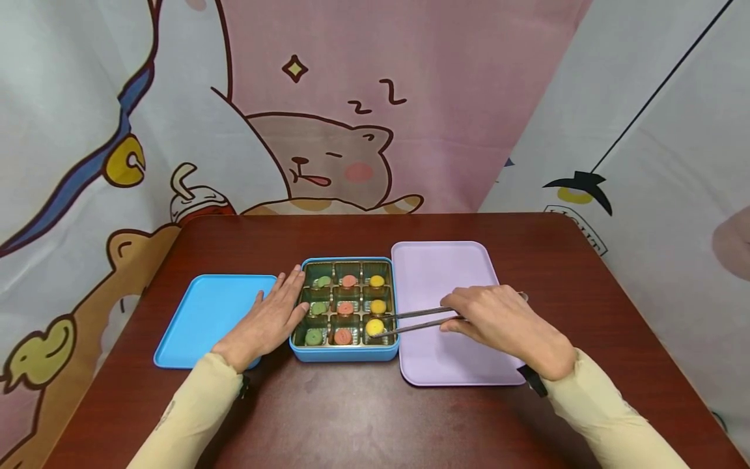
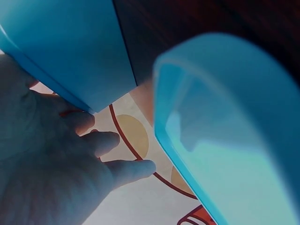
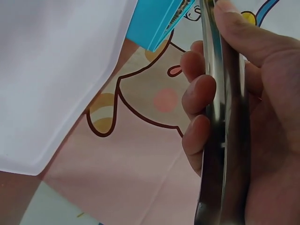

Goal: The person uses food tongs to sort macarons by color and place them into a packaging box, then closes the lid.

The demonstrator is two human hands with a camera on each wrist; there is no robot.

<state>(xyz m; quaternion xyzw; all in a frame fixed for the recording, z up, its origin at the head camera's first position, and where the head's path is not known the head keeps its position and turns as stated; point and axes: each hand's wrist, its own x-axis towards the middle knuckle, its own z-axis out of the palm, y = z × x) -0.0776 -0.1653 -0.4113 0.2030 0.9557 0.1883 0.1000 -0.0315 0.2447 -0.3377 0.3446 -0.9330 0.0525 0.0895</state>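
Note:
A blue box [image 1: 344, 355] with nine compartments sits mid-table, holding green, pink and yellow round sweets. My right hand [image 1: 498, 320] grips metal tongs [image 1: 417, 320] whose tips close around the yellow sweet [image 1: 375, 327] in the front right compartment. In the right wrist view the tongs [image 3: 225, 140] run through my curled fingers [image 3: 199, 93]. My left hand [image 1: 271, 319] lies flat with straight fingers against the box's left wall, partly on the blue lid [image 1: 202, 319]. The left wrist view shows my fingers [image 2: 112, 154] beside the blue box [image 2: 70, 51] and lid [image 2: 234, 154].
A lilac tray [image 1: 433, 273] lies right of the box, under my right hand. The dark wooden table [image 1: 363, 417] is backed by cartoon-printed curtains [image 1: 328, 117] on all sides.

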